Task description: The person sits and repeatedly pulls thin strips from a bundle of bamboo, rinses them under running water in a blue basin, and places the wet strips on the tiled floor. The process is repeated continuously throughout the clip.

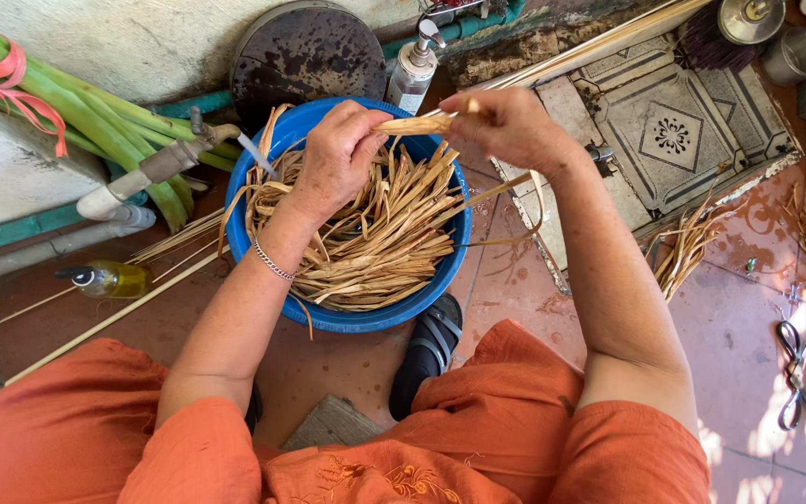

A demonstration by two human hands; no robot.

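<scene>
Overhead, a dried fibre strip (419, 123) is gripped in both hands above the blue basin (366, 319).
It should be kept taut between the clenched left hand (336, 154) and the pinching right hand (506, 126), so that it can be split evenly.

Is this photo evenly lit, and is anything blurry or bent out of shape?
Head view: mostly soft shade over the blue basin and both hands, left hand and right hand; dappled sun patches fall on the tiled floor at lower right. The image is sharp throughout, though the wide lens bows the edges slightly.
</scene>
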